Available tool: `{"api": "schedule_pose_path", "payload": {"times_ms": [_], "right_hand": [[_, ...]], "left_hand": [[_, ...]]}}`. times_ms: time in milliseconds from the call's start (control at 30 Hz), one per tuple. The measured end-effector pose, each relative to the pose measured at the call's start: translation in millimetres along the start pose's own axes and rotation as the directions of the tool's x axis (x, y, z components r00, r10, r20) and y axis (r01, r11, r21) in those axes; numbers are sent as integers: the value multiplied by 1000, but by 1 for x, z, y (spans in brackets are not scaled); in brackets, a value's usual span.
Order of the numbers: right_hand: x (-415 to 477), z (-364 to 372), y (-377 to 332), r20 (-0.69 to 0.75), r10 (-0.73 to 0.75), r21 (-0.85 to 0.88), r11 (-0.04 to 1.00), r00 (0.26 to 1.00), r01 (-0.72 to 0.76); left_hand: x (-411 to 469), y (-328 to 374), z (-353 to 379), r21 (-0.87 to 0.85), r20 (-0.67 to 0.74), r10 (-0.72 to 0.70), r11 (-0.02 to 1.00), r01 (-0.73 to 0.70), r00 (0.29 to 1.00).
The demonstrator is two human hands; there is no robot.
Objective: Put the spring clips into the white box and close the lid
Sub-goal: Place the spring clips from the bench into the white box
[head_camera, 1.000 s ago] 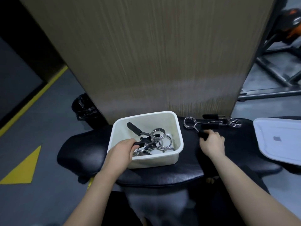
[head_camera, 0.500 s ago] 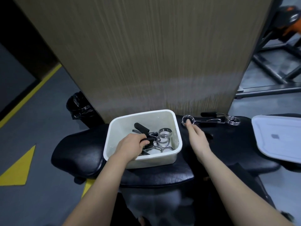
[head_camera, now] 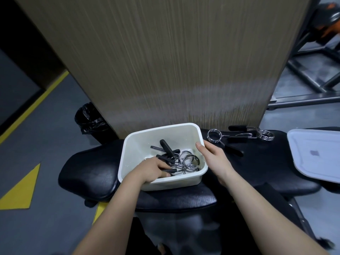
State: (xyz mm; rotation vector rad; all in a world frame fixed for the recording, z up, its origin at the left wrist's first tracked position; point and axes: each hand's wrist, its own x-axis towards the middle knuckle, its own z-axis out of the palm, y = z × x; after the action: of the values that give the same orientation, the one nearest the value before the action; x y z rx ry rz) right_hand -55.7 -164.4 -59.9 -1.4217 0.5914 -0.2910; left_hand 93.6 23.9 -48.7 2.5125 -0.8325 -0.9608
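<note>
The white box (head_camera: 161,128) stands open on a black padded bench (head_camera: 88,172). Several spring clips (head_camera: 189,161) with chrome coils and black handles lie piled inside it. My left hand (head_camera: 152,170) reaches into the box, its thumb and fingers pinching the black handle of one clip. My right hand (head_camera: 213,155) grips the box's right wall, thumb inside and fingers outside. Two more spring clips lie on the bench behind that hand: one (head_camera: 214,136) near the box, another (head_camera: 265,135) farther right. The white lid (head_camera: 316,155) rests flat at the far right.
A tall wood-grain panel (head_camera: 174,61) rises just behind the bench. A black bin bag (head_camera: 90,118) sits on the grey floor at the left. Yellow floor markings (head_camera: 20,190) lie at the left, and metal gym frames (head_camera: 312,74) stand at the right.
My right hand left the loose clip on the bench and moved left onto the box's right wall. My left hand stayed inside the box and shifted the clips there.
</note>
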Motion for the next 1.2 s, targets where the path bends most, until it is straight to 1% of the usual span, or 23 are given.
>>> {"api": "schedule_pose_path", "payload": {"times_ms": [100, 200, 300, 400, 533, 600, 633, 700, 733, 767, 800, 833, 900, 933, 967, 1000, 1033, 1100, 1133, 1200], "right_hand": [[0, -1, 0, 31, 8, -14, 1000, 999, -8], [-1, -3, -1, 35, 16, -52, 999, 999, -14], [-2, -4, -3, 36, 10, -75, 997, 999, -8], [-5, -4, -5, 27, -2, -80, 997, 1000, 4], [-9, -5, -7, 30, 0, -90, 996, 1000, 3], [-10, -7, -7, 35, 3, -83, 997, 999, 0], [-10, -8, -7, 35, 1, -83, 997, 999, 2], [-9, -12, -5, 21, 1, -87, 996, 1000, 1], [-7, -15, -2, -6, -8, -106, 994, 1000, 8], [-5, -18, 1, -58, -40, -151, 988, 998, 31], [-2, -22, 5, -128, -82, -219, 974, 988, 53], [1, -27, 9, -214, -136, -290, 955, 967, 70], [6, -41, 15, -377, -285, -436, 894, 881, 102], [8, -49, 17, -418, -347, -521, 849, 839, 91], [12, -59, 21, -436, -369, -592, 805, 820, 48], [16, -68, 25, -438, -350, -644, 765, 828, -17], [20, -77, 29, -435, -296, -671, 736, 851, -87], [27, -91, 37, -429, -152, -675, 709, 891, -204], [30, -95, 39, -425, -102, -669, 705, 900, -236], [34, -101, 39, -420, -75, -661, 708, 904, -248]], "left_hand": [[0, -2, 0, -40, 63, -19, 999, 21, 998], [0, 1, 1, -50, 39, -48, 997, 50, 998], [-1, 0, 3, -101, 21, -61, 993, 63, 998], [-5, 3, 2, -32, 66, -98, 994, 100, 993], [-8, 12, 3, 27, 42, -151, 988, 150, 988], [-8, 12, 6, 64, -4, -147, 987, 147, 989], [-9, 11, 6, 75, -73, -130, 988, 136, 989], [-13, 11, 6, 127, -286, -64, 986, 104, 956], [-16, 12, 6, 175, -376, 1, 982, 70, 927], [-18, 15, 8, 215, -420, 67, 976, 27, 905], [-20, 18, 10, 226, -434, 115, 974, -16, 894], [-22, 23, 12, 204, -434, 140, 977, -54, 890], [-27, 38, 17, 93, -422, 154, 988, -127, 893], [-30, 49, 21, 52, -398, 176, 984, -169, 900], [-33, 62, 26, 56, -356, 218, 976, -212, 909], [-36, 77, 33, 94, -301, 261, 965, -244, 917], [-38, 90, 40, 145, -247, 288, 955, -258, 925], [-34, 106, 56, 304, -188, 289, 926, -224, 939], [-30, 109, 62, 404, -197, 286, 895, -188, 938], [-23, 111, 71, 562, -249, 322, 816, -134, 913]]}}
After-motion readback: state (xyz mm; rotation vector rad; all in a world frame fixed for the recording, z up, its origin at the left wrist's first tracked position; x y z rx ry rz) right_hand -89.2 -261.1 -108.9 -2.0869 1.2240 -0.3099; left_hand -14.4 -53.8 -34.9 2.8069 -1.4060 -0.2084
